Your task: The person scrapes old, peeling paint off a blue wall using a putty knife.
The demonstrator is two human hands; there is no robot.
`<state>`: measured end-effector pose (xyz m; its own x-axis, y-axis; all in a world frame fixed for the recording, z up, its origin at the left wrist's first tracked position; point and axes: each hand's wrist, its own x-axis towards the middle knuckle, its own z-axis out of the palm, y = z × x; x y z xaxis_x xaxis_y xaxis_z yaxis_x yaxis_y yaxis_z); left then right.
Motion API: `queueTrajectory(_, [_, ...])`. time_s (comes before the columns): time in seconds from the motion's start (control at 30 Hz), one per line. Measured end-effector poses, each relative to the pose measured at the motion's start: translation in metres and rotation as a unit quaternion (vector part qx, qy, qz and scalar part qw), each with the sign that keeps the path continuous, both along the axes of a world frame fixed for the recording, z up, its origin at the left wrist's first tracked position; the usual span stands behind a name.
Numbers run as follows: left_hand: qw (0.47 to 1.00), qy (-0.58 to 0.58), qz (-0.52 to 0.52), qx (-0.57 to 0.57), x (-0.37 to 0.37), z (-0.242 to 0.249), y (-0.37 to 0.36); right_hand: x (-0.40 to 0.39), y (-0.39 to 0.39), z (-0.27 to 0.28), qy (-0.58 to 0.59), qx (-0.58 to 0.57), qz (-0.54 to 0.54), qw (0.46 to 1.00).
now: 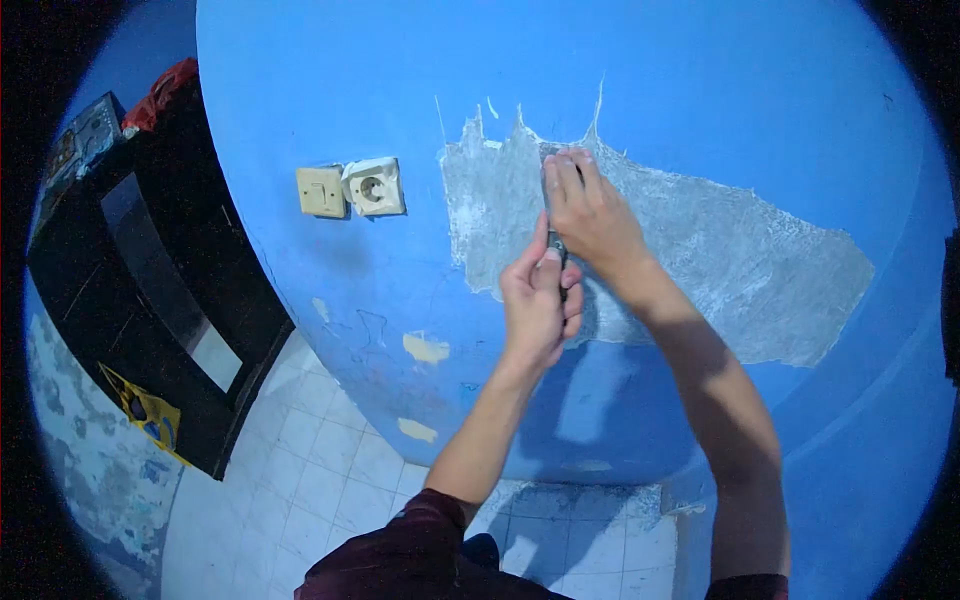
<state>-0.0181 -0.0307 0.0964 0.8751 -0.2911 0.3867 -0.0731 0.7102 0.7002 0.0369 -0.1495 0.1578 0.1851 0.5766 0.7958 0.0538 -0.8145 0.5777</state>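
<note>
My left hand (540, 305) is closed around the dark handle of a scraper (557, 243), held upright against the wall. Just above it, my right hand (598, 218) bends its fingers over the scraper's blade end, pressing at the top edge of a bare grey patch (720, 255). Most of the blade is hidden behind the fingers. Around the patch the wall (700, 80) is painted blue. Its upper edge is ragged, with thin pale scratches running upward into the paint.
Left of the patch are a light switch (322, 192) and a socket (372, 187). A black cabinet (190, 230) stands at the left, with a red bag (160, 95) on top and a yellow bag (148, 412) low down. White tiles cover the floor (300, 440).
</note>
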Motion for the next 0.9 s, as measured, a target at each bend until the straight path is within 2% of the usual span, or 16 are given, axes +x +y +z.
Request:
queueTrajectory(0.07, [1.0, -0.001, 0.015, -0.008, 0.0, -0.002, -0.005, 0.001, -0.005, 0.002, -0.007, -0.041, 0.004, 0.999])
queueTrajectory(0.17, [0.999, -0.013, 0.005, 0.032, 0.005, 0.006, 0.022, 0.005, 0.007, -0.006, -0.008, 0.01, -0.019, 1.0])
queueTrajectory(0.3, [0.997, -0.031, 0.013, 0.071, 0.012, 0.003, 0.031, 0.01, 0.014, -0.012, -0.054, 0.015, -0.049, 0.997])
queueTrajectory(0.33, [0.997, -0.029, 0.027, 0.066, 0.013, 0.002, 0.027, 0.008, 0.01, -0.009, -0.059, 0.007, -0.05, 0.997])
queueTrajectory(0.4, [0.998, -0.028, 0.031, 0.039, 0.005, -0.002, 0.002, 0.002, 0.001, -0.005, 0.012, 0.001, -0.011, 1.0])
queueTrajectory(0.47, [0.999, -0.01, 0.024, -0.035, 0.001, -0.008, -0.013, 0.0, -0.006, -0.003, 0.017, -0.017, -0.004, 1.0])
queueTrajectory(0.53, [0.999, -0.014, 0.015, -0.033, 0.005, -0.004, -0.002, 0.005, -0.003, -0.001, 0.013, -0.032, 0.0, 0.999])
queueTrajectory(0.6, [0.998, -0.026, 0.021, 0.058, 0.015, -0.002, 0.021, 0.011, 0.006, -0.009, -0.036, -0.008, -0.04, 0.998])
queueTrajectory(0.67, [0.995, -0.055, 0.015, 0.082, 0.025, -0.007, 0.027, 0.013, 0.009, -0.015, -0.053, 0.003, -0.045, 0.998])
queueTrajectory(0.73, [0.996, -0.042, 0.04, 0.062, 0.023, -0.011, 0.015, 0.016, 0.007, -0.011, -0.072, 0.008, -0.038, 0.997])
queueTrajectory(0.8, [0.997, -0.037, 0.05, 0.039, 0.018, -0.02, -0.01, 0.01, -0.007, -0.006, -0.044, -0.053, -0.006, 0.998])
queueTrajectory(0.87, [0.996, -0.052, 0.068, 0.012, 0.013, -0.019, -0.021, 0.011, -0.01, -0.002, -0.042, -0.066, -0.006, 0.997])
queueTrajectory(0.9, [0.998, -0.043, 0.046, 0.002, 0.012, -0.016, -0.015, 0.01, -0.01, -0.002, -0.041, -0.074, -0.01, 0.996])
